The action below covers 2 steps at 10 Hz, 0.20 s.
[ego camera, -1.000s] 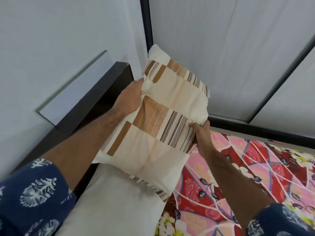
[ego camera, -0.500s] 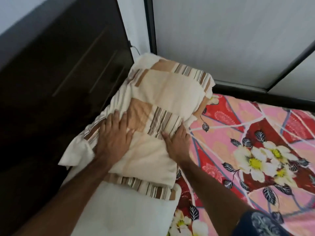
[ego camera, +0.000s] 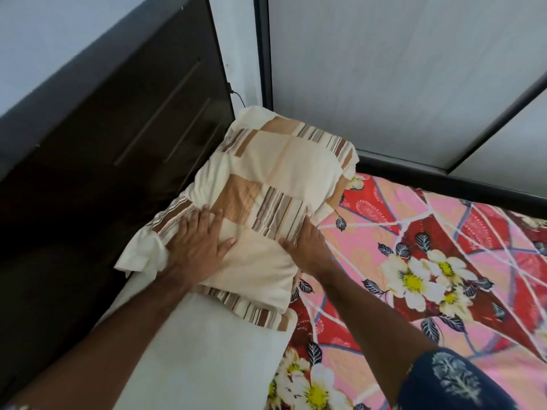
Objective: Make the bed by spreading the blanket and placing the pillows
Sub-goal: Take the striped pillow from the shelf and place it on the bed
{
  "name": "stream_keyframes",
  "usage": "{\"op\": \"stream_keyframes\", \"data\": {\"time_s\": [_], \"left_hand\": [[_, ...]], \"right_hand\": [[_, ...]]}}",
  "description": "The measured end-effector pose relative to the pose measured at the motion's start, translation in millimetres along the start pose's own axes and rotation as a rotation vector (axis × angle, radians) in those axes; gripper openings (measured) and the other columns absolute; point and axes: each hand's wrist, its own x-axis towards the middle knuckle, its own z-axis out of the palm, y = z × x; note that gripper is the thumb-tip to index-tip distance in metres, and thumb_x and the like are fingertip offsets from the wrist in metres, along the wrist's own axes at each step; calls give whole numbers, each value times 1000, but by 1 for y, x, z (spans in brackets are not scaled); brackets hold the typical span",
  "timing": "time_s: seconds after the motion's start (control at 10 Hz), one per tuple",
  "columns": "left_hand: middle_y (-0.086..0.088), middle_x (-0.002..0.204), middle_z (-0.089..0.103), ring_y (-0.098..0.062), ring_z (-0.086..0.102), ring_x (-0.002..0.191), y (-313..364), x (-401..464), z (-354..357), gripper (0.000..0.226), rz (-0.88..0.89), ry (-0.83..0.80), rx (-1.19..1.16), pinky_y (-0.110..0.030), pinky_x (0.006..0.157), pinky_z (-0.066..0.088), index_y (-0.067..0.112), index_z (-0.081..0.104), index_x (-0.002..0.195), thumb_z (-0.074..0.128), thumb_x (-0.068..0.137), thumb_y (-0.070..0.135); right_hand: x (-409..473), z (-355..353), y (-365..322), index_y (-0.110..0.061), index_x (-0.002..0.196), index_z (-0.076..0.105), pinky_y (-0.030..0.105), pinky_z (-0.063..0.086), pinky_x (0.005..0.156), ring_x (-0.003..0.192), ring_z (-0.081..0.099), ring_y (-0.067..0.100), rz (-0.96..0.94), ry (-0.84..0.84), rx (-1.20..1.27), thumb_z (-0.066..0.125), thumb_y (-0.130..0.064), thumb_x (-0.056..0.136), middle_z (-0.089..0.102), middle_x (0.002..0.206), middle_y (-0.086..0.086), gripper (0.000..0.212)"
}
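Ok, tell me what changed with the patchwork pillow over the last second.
The patchwork pillow went from held up in both hands to lying by the headboard, overlapping the white pillow. Left hand and right hand let go and now press it flat. The floral blanket stayed spread.

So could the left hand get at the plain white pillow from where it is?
Probably yes. The left hand lies flat on the striped pillow, and the white pillow lies just below it, mostly uncovered; only its far end sits under the striped one.

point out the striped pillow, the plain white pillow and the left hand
striped pillow (ego camera: 284, 170): head view, on its cream upper panel.
plain white pillow (ego camera: 207, 356): head view, on its bare top face.
left hand (ego camera: 198, 244): head view, on the back of the hand.
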Motion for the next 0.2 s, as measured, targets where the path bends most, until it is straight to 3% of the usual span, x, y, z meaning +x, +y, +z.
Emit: {"op": "stream_keyframes", "data": {"time_s": [0.2], "left_hand": [[-18, 164, 20, -37, 19, 152, 29, -84, -32, 74, 45, -55, 10, -54, 122, 15, 15, 22, 159, 18, 100, 60]], "right_hand": [[-84, -52, -1, -12, 162, 0, 54, 34, 116, 151, 23, 40, -165, -47, -315, 48, -55, 101, 9, 169, 15, 89]]}}
